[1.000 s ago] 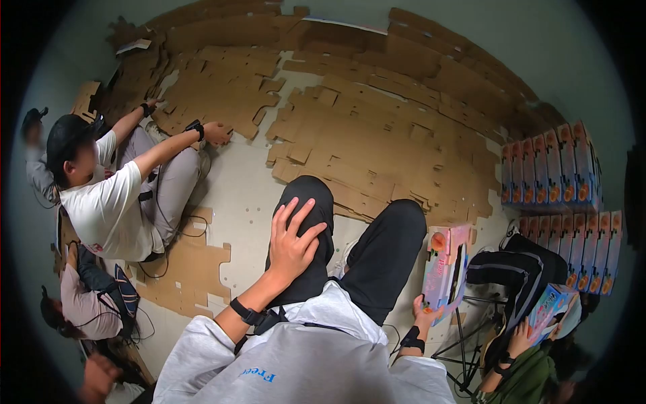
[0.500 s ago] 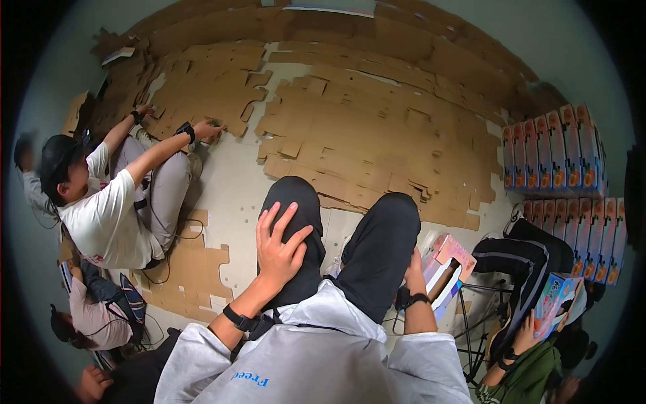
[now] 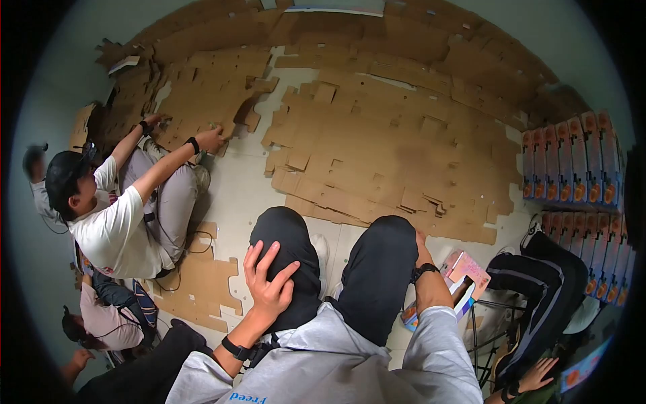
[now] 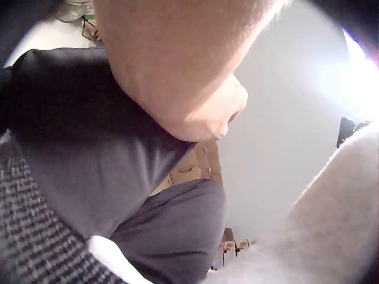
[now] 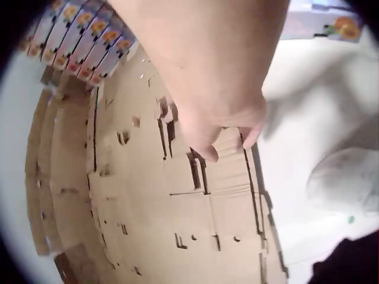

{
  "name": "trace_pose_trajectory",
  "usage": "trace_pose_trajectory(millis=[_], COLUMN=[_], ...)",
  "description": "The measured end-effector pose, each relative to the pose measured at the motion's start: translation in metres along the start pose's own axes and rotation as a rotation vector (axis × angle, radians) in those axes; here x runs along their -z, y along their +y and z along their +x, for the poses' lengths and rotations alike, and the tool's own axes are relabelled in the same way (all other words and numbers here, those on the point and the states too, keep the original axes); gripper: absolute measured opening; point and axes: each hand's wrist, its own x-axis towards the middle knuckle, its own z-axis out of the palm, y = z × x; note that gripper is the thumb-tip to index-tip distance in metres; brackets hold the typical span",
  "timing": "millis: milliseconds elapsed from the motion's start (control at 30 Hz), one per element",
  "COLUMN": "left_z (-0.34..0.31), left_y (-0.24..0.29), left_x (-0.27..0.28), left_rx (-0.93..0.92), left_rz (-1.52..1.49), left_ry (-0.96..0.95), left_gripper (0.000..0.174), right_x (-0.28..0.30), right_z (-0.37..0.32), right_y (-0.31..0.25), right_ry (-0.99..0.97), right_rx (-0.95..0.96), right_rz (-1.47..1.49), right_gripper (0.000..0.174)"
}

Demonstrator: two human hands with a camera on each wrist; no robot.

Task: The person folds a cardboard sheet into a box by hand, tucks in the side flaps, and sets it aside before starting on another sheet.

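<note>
My left hand (image 3: 269,286) rests on my left knee with its fingers spread. In the left wrist view its wrist and heel (image 4: 177,89) hide the fingers. Past my right knee, partly hidden by it, my right hand (image 3: 422,252) reaches forward. The right wrist view has this hand (image 5: 225,112) over the near edge of the flattened cardboard (image 5: 177,207), two fingertips apart and pointing down, nothing visible between them. Beside my right forearm, a pink and blue carton (image 3: 471,269) with a cut-out opening sits on the floor.
Stacked printed cartons (image 3: 572,165) stand in rows at the right. Another person's dark trousers (image 3: 538,283) and a black stand (image 3: 494,310) are near the carton. At the left, a seated person in a white shirt (image 3: 111,232) reaches over more flattened cardboard (image 3: 202,81).
My right hand has let go of the pink and blue carton and moved forward past my right knee to the cardboard. The left hand stays on the knee.
</note>
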Motion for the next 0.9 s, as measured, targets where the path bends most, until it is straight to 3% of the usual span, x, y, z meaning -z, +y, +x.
trace_pose_trajectory(millis=[367,533,600,733,800,900], left_z=[0.004,0.005,0.005,0.008,0.01,0.025], left_y=[-0.003,0.0,0.002,0.005,0.012,0.027], left_x=[-0.006,-0.006,-0.006,-0.002,-0.001,0.005], left_rx=[-0.01,-0.007,-0.014,-0.048,-0.005,0.011], left_rz=[-0.023,-0.017,-0.031,0.0,-0.026,-0.166], left_ry=[0.007,0.015,0.011,-0.004,-0.023,0.05], left_gripper=[0.038,0.036,0.035,0.036,0.055,0.078], right_x=[-0.03,-0.04,-0.032,-0.034,-0.046,-0.075], right_z=[0.003,-0.024,-0.059,-0.2,-0.268,-0.365], right_y=[-0.031,-0.112,-0.152,-0.228,-0.237,-0.21], right_ry=[-0.012,0.067,0.04,-0.08,-0.164,-0.351], right_rx=[0.047,0.325,0.442,0.552,0.589,0.459], right_rz=[-0.279,-0.292,-0.076,0.365,0.613,0.784], right_gripper=[0.026,0.023,0.022,0.018,0.018,0.032])
